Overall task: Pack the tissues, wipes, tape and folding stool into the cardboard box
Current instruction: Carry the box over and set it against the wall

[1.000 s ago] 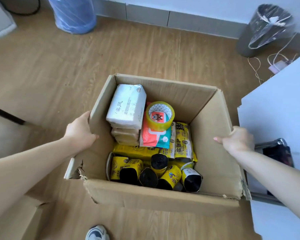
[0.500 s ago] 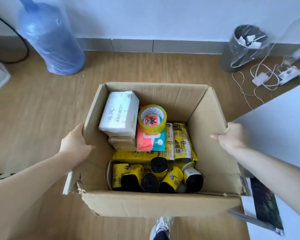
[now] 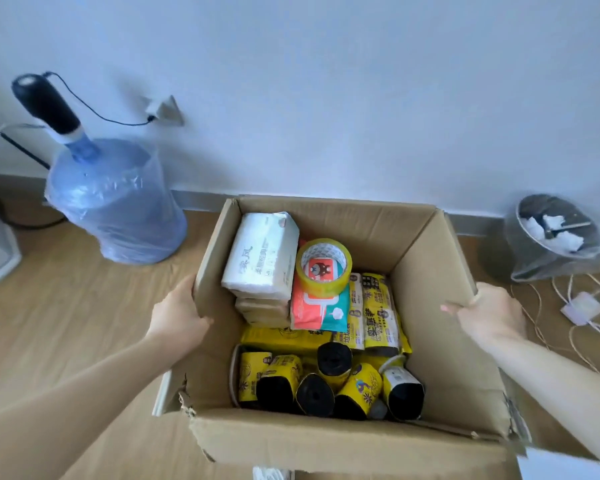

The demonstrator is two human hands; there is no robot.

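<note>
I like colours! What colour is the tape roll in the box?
The round tape roll is yellow, seen clearly from the head camera.

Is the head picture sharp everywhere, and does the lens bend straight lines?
Head view: the tape roll and cardboard box look fairly sharp; the water bottle at the left edge is smeared; the wide lens makes the bottle lean; soft daylight, no glare.

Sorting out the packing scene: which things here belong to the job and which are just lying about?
Job: cardboard box, held by the left hand and right hand; white tissue packs; wipes pack; yellow tape roll.

Lying about: water jug, lined bin, floor cables, yellow-wrapped black rolls.
</note>
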